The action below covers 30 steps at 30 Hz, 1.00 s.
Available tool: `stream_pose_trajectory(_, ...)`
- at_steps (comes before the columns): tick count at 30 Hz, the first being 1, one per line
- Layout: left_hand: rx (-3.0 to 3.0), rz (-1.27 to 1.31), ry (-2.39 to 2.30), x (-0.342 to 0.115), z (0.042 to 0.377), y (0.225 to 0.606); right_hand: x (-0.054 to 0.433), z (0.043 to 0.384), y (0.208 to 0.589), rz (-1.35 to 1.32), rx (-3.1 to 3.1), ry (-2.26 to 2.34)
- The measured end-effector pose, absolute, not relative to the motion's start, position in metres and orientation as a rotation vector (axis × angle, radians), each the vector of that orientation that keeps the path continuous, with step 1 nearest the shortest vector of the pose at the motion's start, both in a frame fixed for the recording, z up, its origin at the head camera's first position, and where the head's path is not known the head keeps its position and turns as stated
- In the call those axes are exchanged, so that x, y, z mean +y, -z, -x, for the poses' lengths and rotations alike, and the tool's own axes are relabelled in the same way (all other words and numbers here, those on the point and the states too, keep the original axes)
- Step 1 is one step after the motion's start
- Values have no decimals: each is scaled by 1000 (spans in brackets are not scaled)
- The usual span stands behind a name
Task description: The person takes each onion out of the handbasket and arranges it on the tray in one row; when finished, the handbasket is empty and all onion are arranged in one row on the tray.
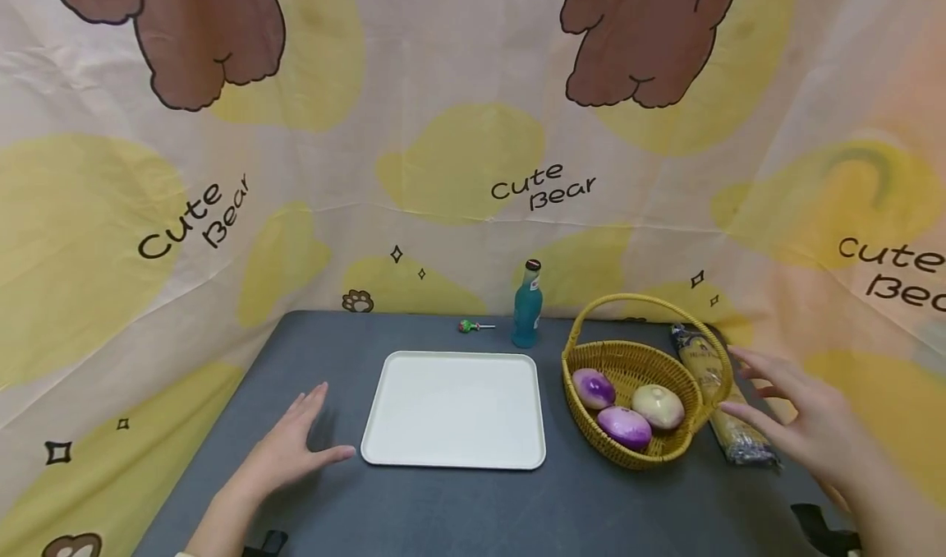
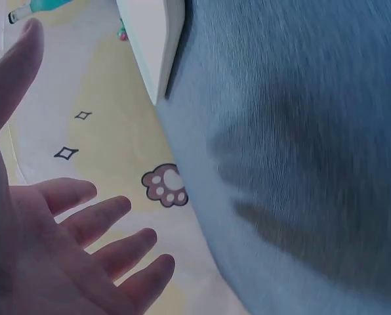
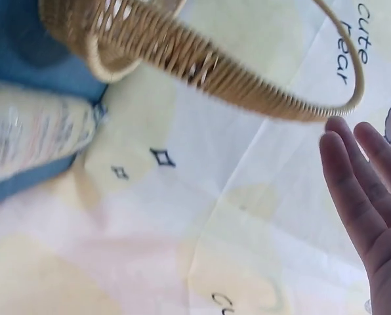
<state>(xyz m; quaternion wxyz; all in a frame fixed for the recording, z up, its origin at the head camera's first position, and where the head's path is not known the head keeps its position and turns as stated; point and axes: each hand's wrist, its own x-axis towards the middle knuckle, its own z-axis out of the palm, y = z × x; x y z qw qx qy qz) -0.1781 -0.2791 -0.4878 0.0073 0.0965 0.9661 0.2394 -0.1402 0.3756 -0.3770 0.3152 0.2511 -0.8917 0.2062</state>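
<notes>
My left hand hovers at the left of the white tray, fingers spread and thumb toward the tray's edge, holding nothing. In the left wrist view its fingers are extended, with a shadow on the table beside them. On the right, my right hand is beside the yellow wicker basket, fingers pointing at its arched handle. The right wrist view has the fingertips close to that handle, with nothing in the palm. Inside the basket lie two purple onions and a pale onion.
Behind the tray stands a blue bottle, with a small lollipop lying to its left. A long plastic-wrapped packet lies right of the basket, partly behind its handle. A printed cloth hangs behind the grey table.
</notes>
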Motion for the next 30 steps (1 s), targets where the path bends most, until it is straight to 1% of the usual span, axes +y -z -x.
stream_pose_trajectory(9,2912,-360,-957,-262,189,501,350,161,403,-930,-2191,-703)
stream_pose_trajectory(16,2802,-314,-999,-248,196,511,332,165,421,-844,-2322,-641)
stream_pose_trajectory(23,2761,-236,-1020,-242,199,522,318,176,451,-818,-2471,-823)
stream_pose_trajectory(30,2732,-275,-1006,-238,206,530,313,179,467,-712,-2702,-878)
